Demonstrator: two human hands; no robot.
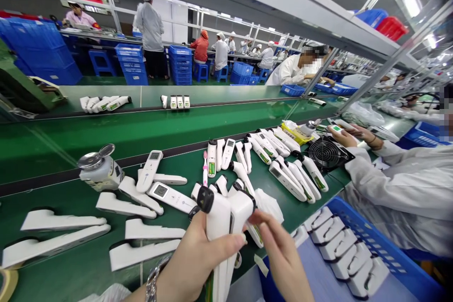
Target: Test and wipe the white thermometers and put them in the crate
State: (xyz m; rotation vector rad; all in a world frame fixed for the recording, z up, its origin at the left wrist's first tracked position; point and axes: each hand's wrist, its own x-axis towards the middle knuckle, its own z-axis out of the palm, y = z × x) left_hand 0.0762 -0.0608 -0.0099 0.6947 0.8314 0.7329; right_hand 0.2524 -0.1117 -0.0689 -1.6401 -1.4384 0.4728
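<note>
My left hand (198, 255) is wrapped round two white infrared thermometers (218, 219) standing side by side, heads up. The thumb presses across their fronts, and green shows low on one handle. Close to the black-tipped head of the right one is my right hand (281, 250), its fingers stretched out; whether they touch it I cannot tell. Behind them, more white thermometers (177, 197) lie on the green bench (81, 212), some with screens up, some with battery bays uncovered. A pink-and-white toothbrush (205, 168) lies among them.
A blue crate (399, 264) with several thermometers stands at the lower right. A metal-lidded pump bottle (101, 167) is at the left. Farther right are a yellow basket (297, 133), a black fan (325, 152) and a co-worker's hands (345, 137). Beyond runs a green conveyor belt (148, 126).
</note>
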